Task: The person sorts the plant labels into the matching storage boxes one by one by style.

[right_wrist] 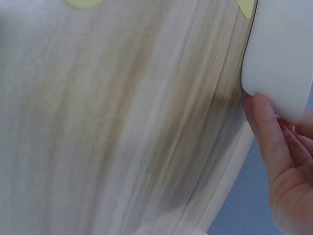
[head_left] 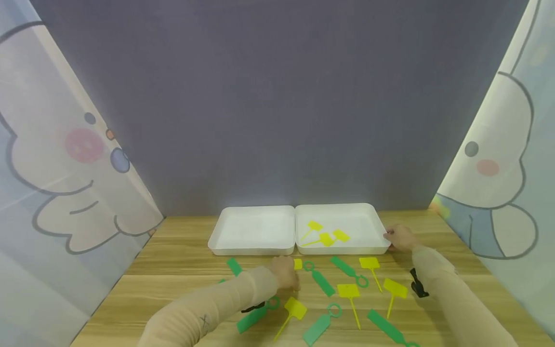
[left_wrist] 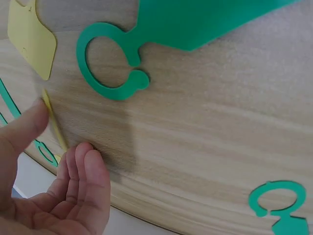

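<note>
My left hand (head_left: 284,273) is over a yellow plant tag with a thin stem (left_wrist: 55,120) on the wooden table. In the left wrist view its thumb and bent fingers stand apart at either end of that stem, and the hand covers part of the tag. A green loop tag (left_wrist: 110,90) lies close by. At the far right, my right hand (head_left: 401,237) grips the side of the right white tray (head_left: 364,217), fingertips low on its outer wall. Inside that tray are three yellow tags (head_left: 340,235).
The left white tray (head_left: 260,209) stands against the right one. Nearer me, several green loop tags (head_left: 323,283) and yellow tags (head_left: 349,290) are scattered over the table (head_left: 173,270). A dark grey panel (head_left: 277,120) rises behind the trays, with cartoon-printed curtains (head_left: 52,159) on both sides.
</note>
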Available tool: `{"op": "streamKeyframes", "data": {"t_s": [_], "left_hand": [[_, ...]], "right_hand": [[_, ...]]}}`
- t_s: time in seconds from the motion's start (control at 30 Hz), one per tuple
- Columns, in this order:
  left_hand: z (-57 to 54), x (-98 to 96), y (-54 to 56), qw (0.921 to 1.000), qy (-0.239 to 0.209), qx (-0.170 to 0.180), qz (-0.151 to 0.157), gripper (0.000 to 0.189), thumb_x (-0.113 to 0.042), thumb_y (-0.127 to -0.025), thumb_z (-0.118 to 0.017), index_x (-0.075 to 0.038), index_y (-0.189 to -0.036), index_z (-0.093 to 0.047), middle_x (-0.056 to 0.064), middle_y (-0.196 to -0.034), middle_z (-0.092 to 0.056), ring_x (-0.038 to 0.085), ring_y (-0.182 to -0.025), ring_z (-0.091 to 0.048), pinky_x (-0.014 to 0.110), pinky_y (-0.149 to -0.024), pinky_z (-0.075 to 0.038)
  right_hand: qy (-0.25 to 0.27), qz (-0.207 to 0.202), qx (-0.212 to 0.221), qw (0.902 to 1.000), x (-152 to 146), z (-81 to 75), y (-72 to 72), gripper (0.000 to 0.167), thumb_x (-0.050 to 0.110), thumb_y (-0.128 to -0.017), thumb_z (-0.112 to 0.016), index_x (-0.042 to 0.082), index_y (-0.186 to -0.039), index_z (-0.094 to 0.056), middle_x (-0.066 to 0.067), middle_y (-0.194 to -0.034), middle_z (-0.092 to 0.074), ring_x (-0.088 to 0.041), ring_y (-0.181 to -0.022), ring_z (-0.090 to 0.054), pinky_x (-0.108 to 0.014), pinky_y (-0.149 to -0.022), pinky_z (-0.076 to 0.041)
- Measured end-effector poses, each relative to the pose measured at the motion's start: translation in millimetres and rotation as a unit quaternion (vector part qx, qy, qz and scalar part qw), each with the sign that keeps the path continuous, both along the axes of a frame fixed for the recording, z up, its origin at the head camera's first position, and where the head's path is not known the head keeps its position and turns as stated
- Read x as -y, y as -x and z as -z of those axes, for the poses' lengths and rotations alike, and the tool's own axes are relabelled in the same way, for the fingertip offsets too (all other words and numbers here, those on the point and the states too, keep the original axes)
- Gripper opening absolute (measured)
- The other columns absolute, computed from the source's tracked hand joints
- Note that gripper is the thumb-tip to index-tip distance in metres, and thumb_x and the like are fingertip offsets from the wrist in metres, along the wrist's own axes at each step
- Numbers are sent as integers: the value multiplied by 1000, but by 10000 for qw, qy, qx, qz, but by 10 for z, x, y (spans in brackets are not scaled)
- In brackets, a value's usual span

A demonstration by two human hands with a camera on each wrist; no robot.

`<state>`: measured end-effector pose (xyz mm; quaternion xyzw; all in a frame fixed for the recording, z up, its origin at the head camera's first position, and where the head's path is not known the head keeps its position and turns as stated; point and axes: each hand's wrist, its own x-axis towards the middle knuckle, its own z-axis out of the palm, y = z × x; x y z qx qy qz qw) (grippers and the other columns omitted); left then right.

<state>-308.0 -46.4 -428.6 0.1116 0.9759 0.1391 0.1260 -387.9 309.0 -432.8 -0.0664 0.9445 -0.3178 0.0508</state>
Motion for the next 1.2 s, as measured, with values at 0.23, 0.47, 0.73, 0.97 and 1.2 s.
{"op": "streamKeyframes", "data": {"t_s": [0.23, 0.47, 0.73, 0.97, 1.2], "left_hand": [[42, 61, 11, 9993, -364, -30, -111, 23, -14, -73, -71, -8, -62, -53, -2, -56, -45, 9, -44, -39, 16, -39, -32], [41, 105, 34, 9988, -445, -63, -207, 13, -14, -81, -66, -3, -76, -60, 4, -73, -55, 16, -60, -51, 25, -53, -47], [40, 158, 49, 9968, -758, 12, -251, 8, -7, -75, -70, -3, -74, -64, 7, -80, -64, 16, -62, -58, 24, -52, -51], [77, 172, 85, 9953, -815, 139, -495, 12, -4, -74, -70, -3, -69, -58, 5, -66, -54, 15, -53, -53, 22, -46, -46], [44, 174, 81, 9948, -862, 190, -515, 15, -5, -70, -73, -3, -68, -58, 4, -66, -51, 14, -51, -49, 21, -45, -43]], "right_hand": [[16, 81, 128, 9999, 21, -35, -30, 30, 0, -90, -45, -22, -109, -51, -32, -96, -59, -19, -72, -61, -29, -62, -55], [10, 75, 113, 9999, 22, -36, -13, 29, 0, -90, -45, -22, -107, -52, -32, -95, -59, -20, -73, -62, -31, -62, -55], [32, 23, 82, 10000, 10, -14, 0, 29, -1, -89, -45, -22, -107, -51, -32, -94, -59, -20, -72, -61, -31, -62, -55], [-47, 20, 53, 10000, 1, 3, 7, 28, 0, -89, -46, -22, -106, -52, -31, -93, -59, -19, -70, -61, -30, -61, -55], [0, 1, 4, 10000, -21, 29, 19, 28, 0, -89, -45, -22, -105, -52, -31, -92, -59, -19, -70, -60, -29, -60, -55]]}}
